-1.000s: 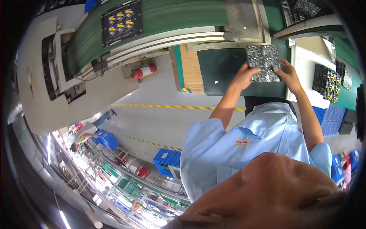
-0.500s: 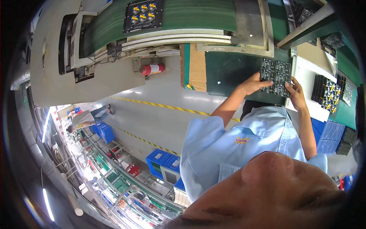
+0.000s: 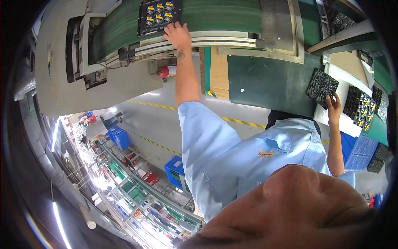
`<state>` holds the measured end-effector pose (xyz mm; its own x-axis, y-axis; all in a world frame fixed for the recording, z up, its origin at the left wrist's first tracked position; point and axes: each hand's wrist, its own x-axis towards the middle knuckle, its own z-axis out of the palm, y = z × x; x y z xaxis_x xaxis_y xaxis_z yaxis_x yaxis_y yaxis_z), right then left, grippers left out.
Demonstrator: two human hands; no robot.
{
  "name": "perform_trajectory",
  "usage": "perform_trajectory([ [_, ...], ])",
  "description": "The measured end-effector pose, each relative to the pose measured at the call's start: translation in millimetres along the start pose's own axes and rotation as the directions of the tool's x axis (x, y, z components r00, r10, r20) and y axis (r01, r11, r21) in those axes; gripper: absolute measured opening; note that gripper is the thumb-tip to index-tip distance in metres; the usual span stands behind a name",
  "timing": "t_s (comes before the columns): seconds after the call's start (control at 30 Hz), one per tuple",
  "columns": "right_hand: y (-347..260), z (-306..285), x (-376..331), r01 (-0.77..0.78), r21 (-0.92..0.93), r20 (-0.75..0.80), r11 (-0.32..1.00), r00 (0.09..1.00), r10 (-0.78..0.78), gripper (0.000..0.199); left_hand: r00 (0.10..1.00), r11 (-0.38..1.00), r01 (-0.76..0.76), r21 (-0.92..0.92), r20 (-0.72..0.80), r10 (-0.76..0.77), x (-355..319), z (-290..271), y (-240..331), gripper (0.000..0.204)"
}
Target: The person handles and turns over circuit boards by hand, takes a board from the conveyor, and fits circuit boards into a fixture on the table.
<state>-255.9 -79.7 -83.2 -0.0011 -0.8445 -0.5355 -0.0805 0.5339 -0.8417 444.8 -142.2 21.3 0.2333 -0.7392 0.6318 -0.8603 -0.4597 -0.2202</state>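
A green conveyor belt curves across the top of the frame, carried on a pale grey machine housing that fills the upper-left corner. Beside it, toward the right, lies a dark green mat on the worktop, with a strip of brown cardboard along the mat's left edge. Yellow-and-black striped tape runs across the grey floor below.

A person in a light blue shirt, a small yellow-and-red badge on its chest, reaches out both arms. The left hand rests on the near edge of a black tray of yellow parts riding the conveyor belt, fingers spread and laid flat, its grip apart rather than closed round the tray. The right hand is at the worktop's right edge, its grip clamped on the lower corner of a dark circuit panel that tilts above a white sheet. Just right of that, a second black tray with yellow parts sits near the worktop's right rim.

Blue plastic crates stand below the right forearm; others sit on the floor at left. A red cylinder with a white end hangs under the conveyor.
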Motion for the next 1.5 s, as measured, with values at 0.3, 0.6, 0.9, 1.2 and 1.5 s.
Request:
perform_trajectory([
  [0.3,-25.6,20.8,-15.3,0.15,-0.59,-0.091,0.794,0.964,-0.25,0.063,0.987,0.972,-0.051,0.229,0.158,0.015,10.6,16.1,1.6,0.026],
  [0.6,-95.4,71.9,-48.3,0.632,-0.512,0.094,0.582,0.714,-0.693,0.045,0.994,0.998,-0.048,0.04,0.103,0.043,2.4,-48.8,64.6,0.023],
  [0.9,-203.5,259.0,49.7,0.912,-0.178,0.496,0.371,0.408,-0.766,0.026,0.96,0.934,-0.018,-0.357,0.254,0.116,-34.7,-149.3,120.8,0.017],
  [1.2,-264.4,298.5,103.7,0.966,-0.221,0.61,0.135,0.245,-0.753,0.035,0.92,0.844,0.028,-0.536,0.344,0.188,-19.6,-173.7,109.0,0.014],
  [1.5,-303.9,299.9,110.1,0.986,-0.127,0.641,0.112,0.168,-0.749,0.035,0.703,0.583,0.538,-0.609,0.705,0.087,57.2,-225.5,81.5,0.037],
])
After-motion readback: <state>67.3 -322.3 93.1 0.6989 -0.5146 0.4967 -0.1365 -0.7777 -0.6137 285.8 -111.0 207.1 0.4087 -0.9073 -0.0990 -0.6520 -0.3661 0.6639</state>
